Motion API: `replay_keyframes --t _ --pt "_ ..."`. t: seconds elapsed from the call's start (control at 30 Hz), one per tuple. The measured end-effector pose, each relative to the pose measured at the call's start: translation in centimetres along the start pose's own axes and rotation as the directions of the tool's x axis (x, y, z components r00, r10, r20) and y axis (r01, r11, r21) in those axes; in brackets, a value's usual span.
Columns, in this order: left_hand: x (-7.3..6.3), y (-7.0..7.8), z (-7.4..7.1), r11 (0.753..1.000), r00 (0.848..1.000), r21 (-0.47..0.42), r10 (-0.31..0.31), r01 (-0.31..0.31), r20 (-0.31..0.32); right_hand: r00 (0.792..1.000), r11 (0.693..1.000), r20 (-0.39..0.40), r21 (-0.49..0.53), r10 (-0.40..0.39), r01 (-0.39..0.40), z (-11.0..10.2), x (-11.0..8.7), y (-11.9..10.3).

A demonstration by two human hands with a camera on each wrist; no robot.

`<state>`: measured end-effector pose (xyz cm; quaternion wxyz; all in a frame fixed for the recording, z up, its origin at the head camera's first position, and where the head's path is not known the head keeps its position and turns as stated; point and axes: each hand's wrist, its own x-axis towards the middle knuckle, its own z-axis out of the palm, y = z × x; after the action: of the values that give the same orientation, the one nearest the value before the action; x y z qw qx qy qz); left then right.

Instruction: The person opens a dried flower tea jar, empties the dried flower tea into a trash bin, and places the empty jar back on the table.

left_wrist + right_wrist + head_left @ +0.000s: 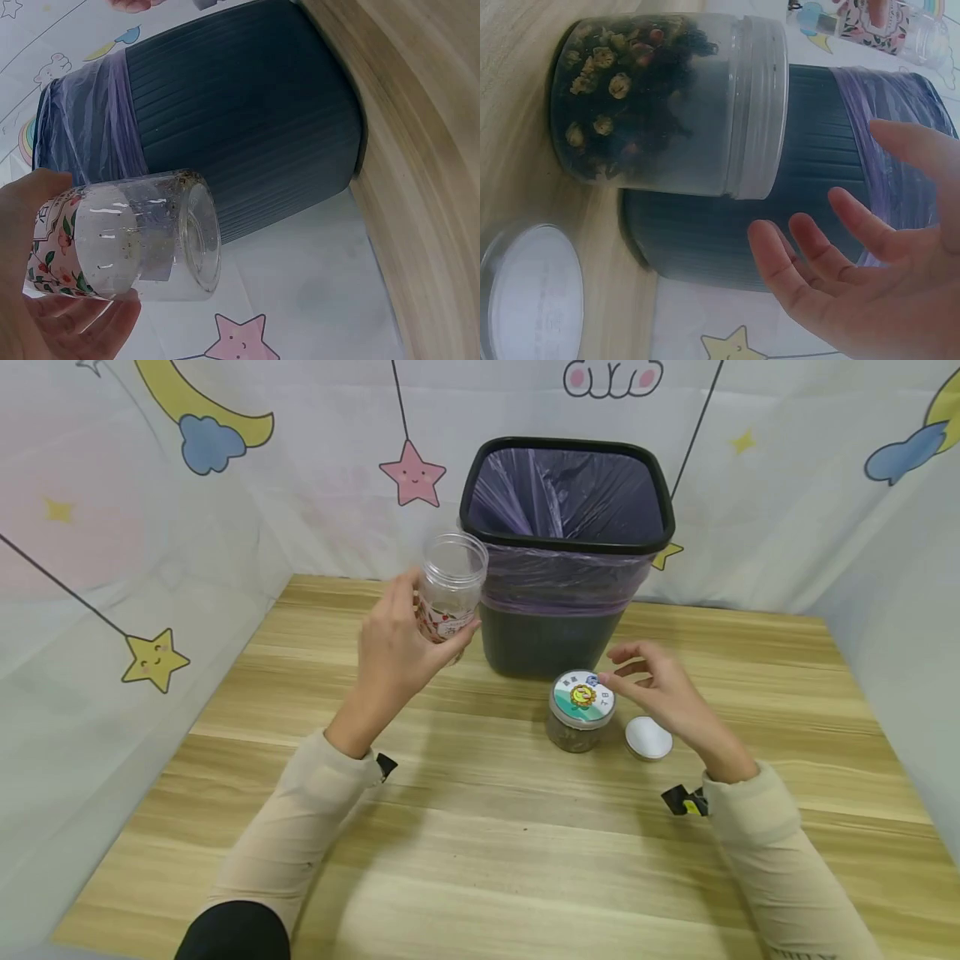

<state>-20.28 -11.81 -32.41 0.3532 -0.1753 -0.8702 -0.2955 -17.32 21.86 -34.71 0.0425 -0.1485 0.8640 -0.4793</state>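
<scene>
My left hand (393, 647) grips a clear plastic jar (454, 564) with a flowered label, its lidless mouth upward at the bin's left side. In the left wrist view that jar (157, 225) holds only small specks near its base. My right hand (667, 697) hovers with loose, spread fingers beside a second jar (576, 735), which has a sunflower picture on its top. Dried flower buds (615, 86) fill the lower part of this second jar in the right wrist view; the fingers there are apart from it.
A dark bin (551, 639) lined with a purple bag (562, 577) stands at the back of the wooden table (480, 860). To the right of the second jar lies a round white lid (648, 738). A printed curtain (315, 468) hangs behind.
</scene>
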Motion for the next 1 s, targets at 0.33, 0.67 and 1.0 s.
replay_keyframes --t 0.33,0.67,1.0 --pt "-2.2 -0.4 1.5 0.989 0.992 -0.121 -0.071 0.084 0.108 0.997 0.998 0.07 -0.069 -0.01 0.015 0.4 0.0 0.4" --pt "-3.9 -0.6 2.1 0.897 0.896 -0.257 -0.255 0.36 0.362 0.988 0.988 0.144 -0.135 -0.055 0.075 1.0 0.1 0.7" --pt "-5.0 -1.1 2.2 0.857 0.819 -0.233 -0.307 0.459 0.484 0.982 0.985 0.172 -0.14 -0.074 0.099 1.7 0.1 0.7"
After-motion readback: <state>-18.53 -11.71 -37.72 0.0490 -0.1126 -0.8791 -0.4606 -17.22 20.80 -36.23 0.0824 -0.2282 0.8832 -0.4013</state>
